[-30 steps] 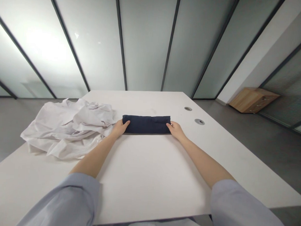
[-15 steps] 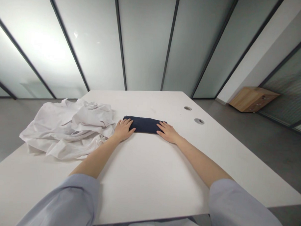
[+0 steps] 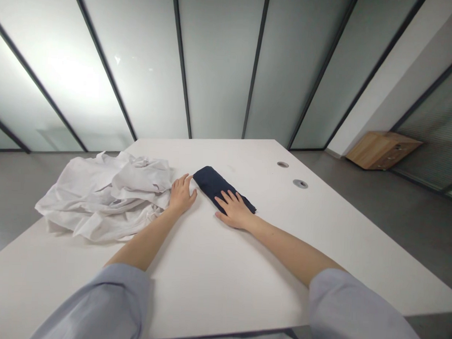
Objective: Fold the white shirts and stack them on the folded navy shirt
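Observation:
A folded dark navy cloth (image 3: 212, 184) lies on the white table (image 3: 222, 268), turned at a slant with its far end to the left. My right hand (image 3: 234, 210) rests flat on the cloth's near end, fingers stretched out. My left hand (image 3: 181, 193) lies flat on the table just left of the cloth, fingers apart, its fingertips close to the cloth's far end. Neither hand grips anything.
A crumpled heap of white garments (image 3: 102, 195) sits on the table's left side, touching my left wrist. Two round cable holes (image 3: 300, 183) are at the far right of the table. A wooden cabinet (image 3: 382, 149) stands on the floor by the glass wall.
The navy cloth has turned from lying crosswise to a slant. My right hand swung toward me and left with its end; my left hand slid off it onto the table.

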{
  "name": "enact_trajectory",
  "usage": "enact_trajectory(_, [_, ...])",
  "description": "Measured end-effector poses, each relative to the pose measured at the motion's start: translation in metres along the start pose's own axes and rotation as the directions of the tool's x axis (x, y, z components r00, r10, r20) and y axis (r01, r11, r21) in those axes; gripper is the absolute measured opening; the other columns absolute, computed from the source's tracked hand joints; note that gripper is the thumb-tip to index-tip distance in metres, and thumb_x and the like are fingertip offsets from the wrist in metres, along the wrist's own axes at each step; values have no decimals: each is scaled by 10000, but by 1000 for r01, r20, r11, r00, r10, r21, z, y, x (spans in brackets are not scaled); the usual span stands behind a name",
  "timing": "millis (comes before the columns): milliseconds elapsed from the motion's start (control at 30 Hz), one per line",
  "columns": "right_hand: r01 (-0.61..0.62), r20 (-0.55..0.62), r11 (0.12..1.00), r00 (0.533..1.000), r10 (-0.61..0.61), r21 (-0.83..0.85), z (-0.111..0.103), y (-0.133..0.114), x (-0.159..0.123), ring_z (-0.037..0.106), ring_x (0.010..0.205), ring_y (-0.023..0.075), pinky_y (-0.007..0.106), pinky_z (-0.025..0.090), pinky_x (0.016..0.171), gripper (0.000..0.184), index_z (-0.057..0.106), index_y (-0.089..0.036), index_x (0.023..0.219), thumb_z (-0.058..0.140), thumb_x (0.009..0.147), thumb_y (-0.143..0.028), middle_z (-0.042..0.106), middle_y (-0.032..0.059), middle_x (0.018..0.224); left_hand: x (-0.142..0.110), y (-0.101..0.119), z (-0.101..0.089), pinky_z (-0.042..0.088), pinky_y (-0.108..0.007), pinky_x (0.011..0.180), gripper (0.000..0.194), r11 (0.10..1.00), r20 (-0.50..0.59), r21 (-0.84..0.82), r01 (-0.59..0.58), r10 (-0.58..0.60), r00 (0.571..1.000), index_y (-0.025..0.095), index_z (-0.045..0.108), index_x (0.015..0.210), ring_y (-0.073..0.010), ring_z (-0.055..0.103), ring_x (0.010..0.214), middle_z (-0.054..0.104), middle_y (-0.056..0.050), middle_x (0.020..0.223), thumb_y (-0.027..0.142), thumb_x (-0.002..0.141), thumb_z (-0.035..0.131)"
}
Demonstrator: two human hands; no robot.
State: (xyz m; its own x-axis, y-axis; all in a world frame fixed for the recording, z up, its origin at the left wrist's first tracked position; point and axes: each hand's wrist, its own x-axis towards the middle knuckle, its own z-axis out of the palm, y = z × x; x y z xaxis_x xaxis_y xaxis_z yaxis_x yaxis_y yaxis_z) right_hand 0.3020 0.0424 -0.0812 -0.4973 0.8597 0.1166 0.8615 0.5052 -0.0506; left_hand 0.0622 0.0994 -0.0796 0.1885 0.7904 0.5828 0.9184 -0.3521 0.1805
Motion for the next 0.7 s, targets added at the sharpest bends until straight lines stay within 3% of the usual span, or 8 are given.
enact_trajectory(133, [-94,65,995,993,95,-16,3,23,3,174,1440,319,543,189,1125,571,298,-289,1504,306,966,-480,226,70,1579,0,-5,2,380,-453,1049,505,1000,40,-12,20,-20,999,148,457,1307,-301,472,1255,494,-163,1369,283,825,524])
enact_trajectory(267, [-333,88,941,937,338,-65,-6,95,-8,200,1429,332,553,214,1114,579,293,-276,1506,340,955,-444,231,83,1577,0,-6,3,401,-441,1038,497,999,77,-19,33,-31,997,144,452,1302,-298,478,1258,485,-168,1372,277,828,521])
enact_trajectory(367, [-537,46,837,838,543,-106,-14,163,-28,248,1404,347,573,239,1089,555,351,-284,1479,353,947,-444,275,116,1555,0,-4,0,446,-423,988,474,998,131,-31,46,-42,990,143,462,1288,-290,536,1193,482,-167,1358,282,837,514])
enact_trajectory(533, [-802,6,587,590,808,-114,-20,249,-66,318,1354,395,641,234,1051,553,386,-272,1463,355,927,-406,353,168,1497,0,-1,-3,501,-375,881,408,994,179,-40,104,-95,979,143,502,1240,-238,637,984,527,-142,1261,282,857,492])
enact_trajectory(600, [-828,23,555,555,832,-80,-21,264,-75,304,1360,406,664,233,1040,563,383,-271,1465,366,914,-384,333,165,1510,0,-1,-3,505,-366,862,404,993,185,-40,109,-100,978,144,504,1241,-228,642,957,535,-135,1248,285,863,488])
enact_trajectory(700, [-838,42,543,542,840,-50,-21,268,-77,280,1374,403,668,230,1040,555,380,-273,1465,342,919,-361,314,152,1523,-1,-2,-2,500,-356,858,412,994,192,-33,109,-101,976,145,499,1253,-220,639,952,541,-129,1249,294,869,485])
